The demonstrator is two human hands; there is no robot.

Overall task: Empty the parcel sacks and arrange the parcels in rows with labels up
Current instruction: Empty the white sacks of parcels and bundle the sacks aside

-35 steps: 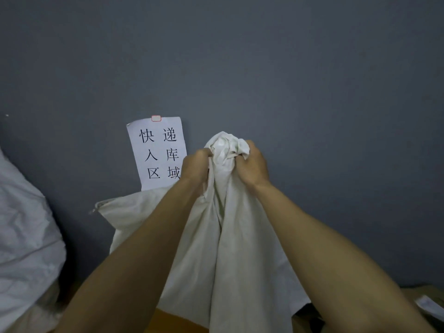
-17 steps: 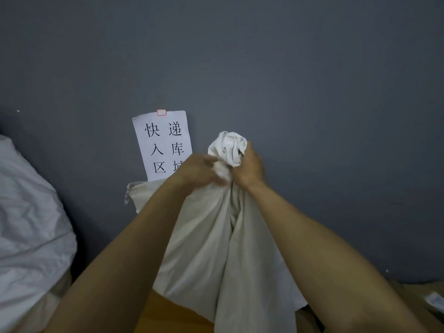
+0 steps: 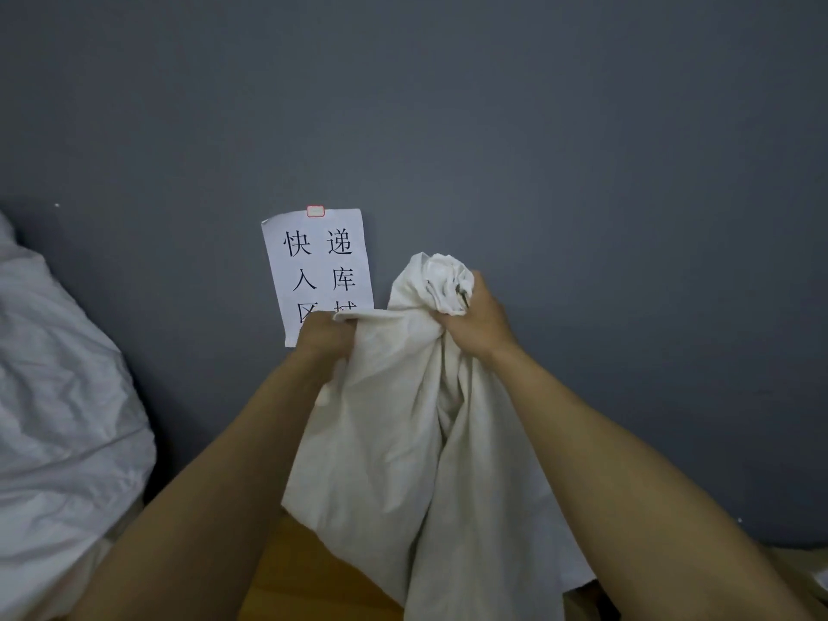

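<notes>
I hold a limp white cloth sack [image 3: 394,423] up in front of a grey wall. My right hand [image 3: 477,324] grips its bunched top, which bulges above my fist. My left hand [image 3: 325,336] grips a stretched edge of the cloth to the left of that bunch. The sack hangs loose and flat between my forearms, and its lower end drops out of view. No parcels show clearly; a pale corner at the lower right edge may be one.
A white paper sign [image 3: 319,271] with black characters is stuck to the grey wall [image 3: 582,172] behind my left hand. A second, full white sack [image 3: 58,419] bulges at the left. An orange-brown surface [image 3: 304,580] lies below the hanging cloth.
My left hand has moved away from the bunched top to the left, pulling a cloth edge taut. The sack's spread left corner has drawn in. The view has shifted slightly.
</notes>
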